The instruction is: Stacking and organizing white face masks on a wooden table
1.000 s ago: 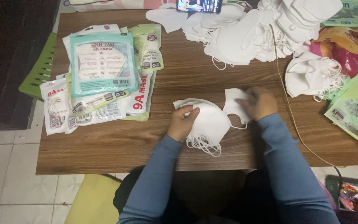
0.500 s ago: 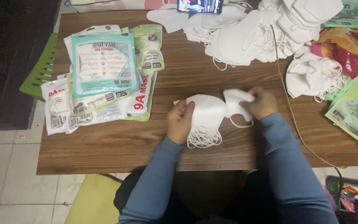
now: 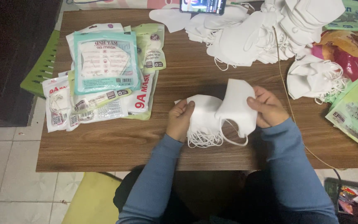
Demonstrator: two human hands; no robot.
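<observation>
Right hand (image 3: 268, 108) pinches single white mask (image 3: 238, 105), lifted over small mask stack (image 3: 201, 120); left hand (image 3: 180, 120) pins stack near tabletop (image 3: 104, 145) front edge.

Left hand (image 3: 180, 119): fingers curled, gripping, palm turned inward.
Right hand (image 3: 267, 107): raised slightly, thumb and fingers pinching.
Forearms: blue-sleeved, angled inward.

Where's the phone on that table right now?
In the head view the phone lies at the table's far edge, near the middle, just left of the big heap of loose white masks, well beyond both hands.
</observation>
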